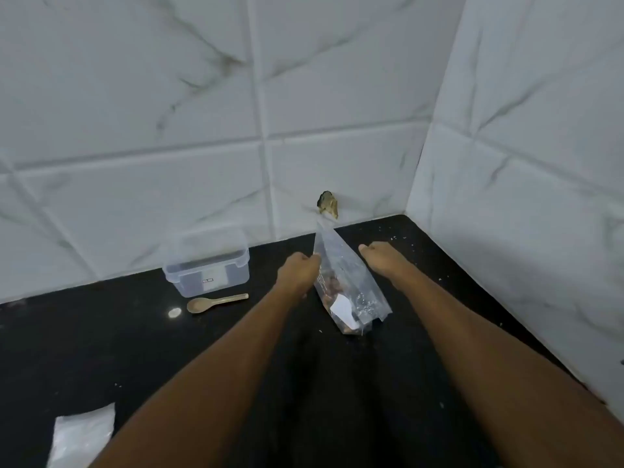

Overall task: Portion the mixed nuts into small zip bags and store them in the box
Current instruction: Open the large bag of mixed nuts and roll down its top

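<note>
A clear bag of mixed nuts point(351, 292) stands tilted on the black counter point(135, 349), with brown nuts and a white label near its bottom. My left hand point(299, 271) is closed on the bag's left edge. My right hand point(380, 256) is a fist just right of the bag; whether it touches the bag I cannot tell. A clear lidded plastic box point(206, 263) sits against the wall at the left. In front of it lies a wooden spoon point(216, 303). A pile of small zip bags point(81, 434) lies at the lower left.
White marble-pattern tiled walls close the counter at the back and right, forming a corner. A chipped hole point(328, 205) marks the back wall above the bag. A small round white disc point(175, 312) lies left of the spoon. Crumbs dot the counter.
</note>
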